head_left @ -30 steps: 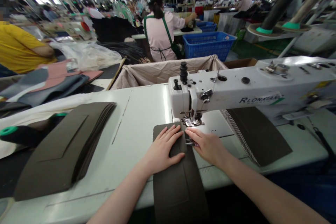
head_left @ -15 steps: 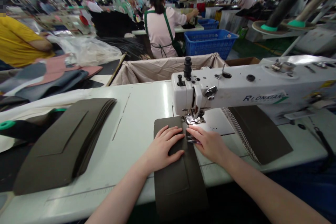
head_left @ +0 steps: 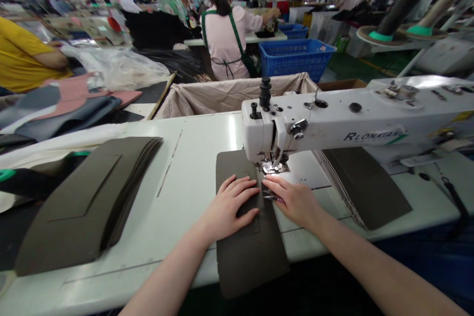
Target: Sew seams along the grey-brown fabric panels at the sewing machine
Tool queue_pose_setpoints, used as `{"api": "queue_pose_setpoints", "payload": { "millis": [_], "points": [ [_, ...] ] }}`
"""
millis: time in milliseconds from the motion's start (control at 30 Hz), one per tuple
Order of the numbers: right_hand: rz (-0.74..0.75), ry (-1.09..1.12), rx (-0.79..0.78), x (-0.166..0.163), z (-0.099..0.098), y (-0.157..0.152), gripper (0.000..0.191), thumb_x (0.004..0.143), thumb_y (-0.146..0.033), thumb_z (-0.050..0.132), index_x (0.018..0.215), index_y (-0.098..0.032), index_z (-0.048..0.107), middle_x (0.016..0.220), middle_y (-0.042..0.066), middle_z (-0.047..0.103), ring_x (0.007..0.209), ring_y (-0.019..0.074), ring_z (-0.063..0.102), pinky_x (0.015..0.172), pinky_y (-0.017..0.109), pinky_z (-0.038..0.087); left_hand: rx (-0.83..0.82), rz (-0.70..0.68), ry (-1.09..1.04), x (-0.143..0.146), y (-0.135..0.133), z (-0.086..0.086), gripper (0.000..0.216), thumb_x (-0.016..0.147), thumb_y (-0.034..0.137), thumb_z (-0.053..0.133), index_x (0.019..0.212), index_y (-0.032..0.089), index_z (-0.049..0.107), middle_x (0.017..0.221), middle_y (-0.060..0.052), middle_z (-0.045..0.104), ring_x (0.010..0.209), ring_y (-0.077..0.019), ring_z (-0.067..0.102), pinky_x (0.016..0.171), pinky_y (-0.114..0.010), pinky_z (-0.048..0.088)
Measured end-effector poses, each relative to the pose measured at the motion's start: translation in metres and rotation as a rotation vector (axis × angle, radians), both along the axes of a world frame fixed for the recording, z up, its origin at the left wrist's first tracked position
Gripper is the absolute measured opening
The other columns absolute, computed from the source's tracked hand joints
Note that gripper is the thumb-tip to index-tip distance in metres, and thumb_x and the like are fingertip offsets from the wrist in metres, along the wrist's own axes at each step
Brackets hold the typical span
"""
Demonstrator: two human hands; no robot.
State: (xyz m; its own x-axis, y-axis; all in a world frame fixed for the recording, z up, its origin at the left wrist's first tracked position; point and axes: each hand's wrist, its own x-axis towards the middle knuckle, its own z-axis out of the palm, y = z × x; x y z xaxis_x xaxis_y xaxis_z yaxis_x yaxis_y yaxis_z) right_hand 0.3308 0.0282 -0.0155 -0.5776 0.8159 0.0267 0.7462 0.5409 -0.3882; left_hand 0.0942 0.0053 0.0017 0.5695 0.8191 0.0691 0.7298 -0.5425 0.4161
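We face a table (head_left: 192,158) with a sewing machine (head_left: 351,123) on it, the arm running off to our right and the needle end straight ahead. A panel (head_left: 248,252) lies under the needle end, its near end hanging over the table's front edge. Our left hand (head_left: 229,207) lies flat on the panel. Our right hand (head_left: 296,202) rests at its right edge, just before the presser foot (head_left: 274,168). One stack of panels (head_left: 85,197) lies on the table to our left. Another stack (head_left: 366,182) lies to our right, partly under the arm. Behind the table stands a bin (head_left: 229,96), and behind that a crate (head_left: 296,57).
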Motion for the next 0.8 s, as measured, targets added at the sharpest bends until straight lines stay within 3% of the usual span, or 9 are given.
{"api": "queue_pose_setpoints", "payload": {
  "millis": [800],
  "points": [
    [0.000, 0.013, -0.004, 0.0004, -0.0012, 0.0001, 0.051, 0.088, -0.018, 0.045, 0.138, -0.028, 0.045, 0.146, 0.001, 0.045, 0.116, 0.0207, 0.057, 0.093, 0.034, 0.048, 0.021, 0.017, 0.049, 0.0000, 0.0018, -0.0051, 0.039, 0.092, 0.034, 0.049, 0.131, 0.028, 0.051, 0.141, -0.002, 0.049, 0.137, -0.0234, 0.034, 0.118, -0.049, 0.018]
  ]
}}
